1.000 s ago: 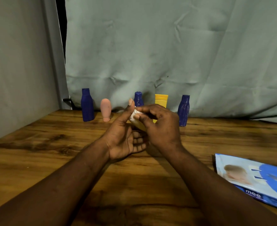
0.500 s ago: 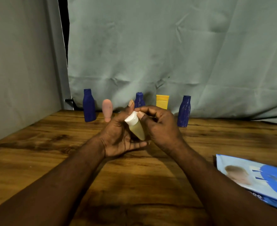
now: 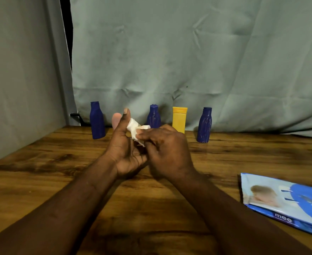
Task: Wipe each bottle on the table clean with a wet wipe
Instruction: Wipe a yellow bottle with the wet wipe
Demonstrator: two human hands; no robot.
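We see both hands raised, mid-bench (image 3: 41,172). Left hand (image 3: 125,151) grip curled round small bottle (image 3: 145,127), thumb up; bottle mostly hidden, only pale tip shows. Right hand (image 3: 168,151) grip pinches wet wipe (image 3: 133,128) onto it. Far row, 5 upright: left blue bottle (image 3: 97,120), pink bottle (image 3: 115,119) half behind thumb, middle blue bottle (image 3: 153,117), yellow bottle (image 3: 179,120), right blue bottle (image 3: 204,125). Wipes pack (image 3: 284,201) lies near right.

The blue wipes pack (image 3: 287,203) reads "mee" along its edge.
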